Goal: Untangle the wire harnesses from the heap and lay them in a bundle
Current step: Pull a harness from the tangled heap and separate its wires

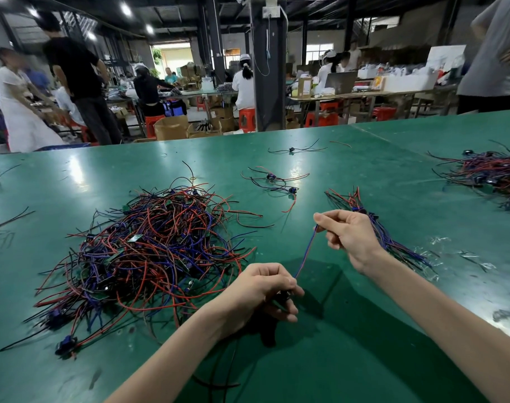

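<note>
Stretching one thin blue-and-red wire harness (306, 253) between them, the left hand (265, 295) gripped its dark end and the right hand (347, 234) pinched its tip; a slim straightened bundle (396, 245) lay right, while the big tangled red-blue-black heap (149, 254) left looked mostly unsorted

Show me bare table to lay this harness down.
Free: the green table between the sorted bundle and the far-right pile; also beyond the heap, at left. Crowded: heap itself, loose harnesses mid-table.
</note>
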